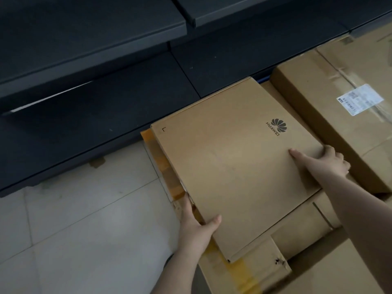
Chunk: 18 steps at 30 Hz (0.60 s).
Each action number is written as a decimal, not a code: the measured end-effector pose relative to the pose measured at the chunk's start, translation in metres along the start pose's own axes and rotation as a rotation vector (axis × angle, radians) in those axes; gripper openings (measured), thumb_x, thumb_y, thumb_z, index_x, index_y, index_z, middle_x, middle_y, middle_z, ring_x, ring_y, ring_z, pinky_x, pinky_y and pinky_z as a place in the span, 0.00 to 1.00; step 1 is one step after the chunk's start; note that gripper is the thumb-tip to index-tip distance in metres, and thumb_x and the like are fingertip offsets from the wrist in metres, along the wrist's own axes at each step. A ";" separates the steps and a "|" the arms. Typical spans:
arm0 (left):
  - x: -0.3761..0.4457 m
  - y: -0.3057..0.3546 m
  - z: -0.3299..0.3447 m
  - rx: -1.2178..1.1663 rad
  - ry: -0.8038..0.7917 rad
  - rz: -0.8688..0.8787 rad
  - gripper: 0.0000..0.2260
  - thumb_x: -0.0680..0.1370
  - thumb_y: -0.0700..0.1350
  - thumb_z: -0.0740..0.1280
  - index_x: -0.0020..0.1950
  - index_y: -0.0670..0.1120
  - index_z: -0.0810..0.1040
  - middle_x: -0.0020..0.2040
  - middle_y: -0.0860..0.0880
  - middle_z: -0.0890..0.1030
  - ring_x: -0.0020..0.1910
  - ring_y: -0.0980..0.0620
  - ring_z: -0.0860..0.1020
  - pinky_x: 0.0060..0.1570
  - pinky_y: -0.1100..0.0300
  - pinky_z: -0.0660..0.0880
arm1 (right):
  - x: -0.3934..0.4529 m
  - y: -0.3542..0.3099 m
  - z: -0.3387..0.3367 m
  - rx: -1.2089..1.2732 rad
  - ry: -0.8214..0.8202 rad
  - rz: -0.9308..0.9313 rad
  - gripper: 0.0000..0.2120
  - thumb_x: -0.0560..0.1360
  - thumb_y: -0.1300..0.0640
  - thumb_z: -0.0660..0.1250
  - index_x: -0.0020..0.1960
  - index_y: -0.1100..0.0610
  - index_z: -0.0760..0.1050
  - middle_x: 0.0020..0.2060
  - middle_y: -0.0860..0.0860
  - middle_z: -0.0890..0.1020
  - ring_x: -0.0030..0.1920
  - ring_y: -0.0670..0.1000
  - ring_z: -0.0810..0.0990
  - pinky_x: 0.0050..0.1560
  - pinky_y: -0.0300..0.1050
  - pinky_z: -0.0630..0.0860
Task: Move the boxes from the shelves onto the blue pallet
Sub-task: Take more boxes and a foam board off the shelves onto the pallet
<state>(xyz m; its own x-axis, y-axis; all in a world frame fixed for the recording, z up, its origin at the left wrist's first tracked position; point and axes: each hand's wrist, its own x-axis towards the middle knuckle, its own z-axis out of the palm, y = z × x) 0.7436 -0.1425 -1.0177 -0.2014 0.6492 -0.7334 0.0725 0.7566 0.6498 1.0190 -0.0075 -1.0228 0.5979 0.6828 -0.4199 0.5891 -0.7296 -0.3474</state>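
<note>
Flat Huawei box (233, 166) lying atop the cardboard stack (265, 270), long axis running away toward the dark shelves (84, 81). Left hand (196, 225) gripping near-left edge; right hand (326, 161) clasping right edge. Blue pallet presumably underneath, hidden.

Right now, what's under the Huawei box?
The Huawei box, held by the left hand and right hand, lies over other cardboard boxes: one with yellow tape shows at its left edge, another at its near edge. No pallet is visible beneath them.
</note>
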 end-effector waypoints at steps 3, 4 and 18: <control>-0.001 -0.004 -0.017 -0.079 0.013 -0.055 0.43 0.70 0.41 0.74 0.76 0.59 0.52 0.71 0.53 0.68 0.67 0.49 0.70 0.68 0.47 0.67 | -0.017 -0.009 0.008 -0.010 -0.015 -0.082 0.48 0.64 0.32 0.69 0.74 0.56 0.59 0.71 0.58 0.64 0.71 0.62 0.58 0.70 0.60 0.58; -0.004 -0.005 -0.025 -0.119 0.032 -0.074 0.44 0.70 0.38 0.75 0.76 0.59 0.53 0.70 0.52 0.69 0.65 0.48 0.72 0.66 0.45 0.68 | -0.026 -0.010 0.014 -0.030 -0.025 -0.109 0.47 0.64 0.32 0.70 0.73 0.56 0.60 0.70 0.57 0.64 0.71 0.62 0.59 0.69 0.60 0.60; -0.006 0.005 -0.060 -0.105 0.011 -0.105 0.41 0.71 0.36 0.73 0.75 0.57 0.56 0.60 0.54 0.75 0.53 0.51 0.74 0.63 0.48 0.71 | -0.059 -0.004 0.030 -0.102 0.047 -0.045 0.38 0.70 0.31 0.61 0.71 0.55 0.63 0.68 0.56 0.68 0.69 0.60 0.64 0.64 0.63 0.62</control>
<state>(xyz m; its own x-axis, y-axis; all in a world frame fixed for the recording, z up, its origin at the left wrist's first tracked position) 0.6865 -0.1470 -0.9986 -0.2133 0.5652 -0.7969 -0.0526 0.8078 0.5871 0.9650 -0.0466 -1.0217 0.5930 0.7177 -0.3650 0.6669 -0.6919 -0.2768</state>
